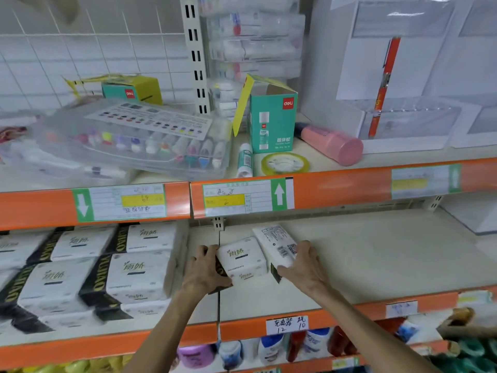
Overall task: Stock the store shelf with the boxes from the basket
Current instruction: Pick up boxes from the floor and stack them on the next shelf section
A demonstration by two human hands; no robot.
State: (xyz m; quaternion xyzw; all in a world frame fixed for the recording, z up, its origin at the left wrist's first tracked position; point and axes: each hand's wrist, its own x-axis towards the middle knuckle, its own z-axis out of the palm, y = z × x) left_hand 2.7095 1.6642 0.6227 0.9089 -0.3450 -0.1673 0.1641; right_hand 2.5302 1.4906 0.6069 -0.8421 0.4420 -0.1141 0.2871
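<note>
Two white tissue packs sit side by side on the middle shelf (pixel 363 254). My left hand (pixel 204 267) grips the left side of one pack (pixel 242 258) with green lettering and a black end. The other pack (pixel 277 244) shows a barcode and QR code on top, and my right hand (pixel 302 262) holds its right side. To the left, several identical white and black packs (pixel 134 273) stand stacked in rows on the same shelf. The basket is not in view.
The upper shelf holds a clear marker case (pixel 139 141), a teal glue-stick box (pixel 271 119), a tape roll (pixel 285 163) and a pink bottle (pixel 333 144). Orange shelf edges (pixel 336 184) carry price labels. Bottles (pixel 271 348) fill the shelf below. Bare shelf surface extends right of my hands.
</note>
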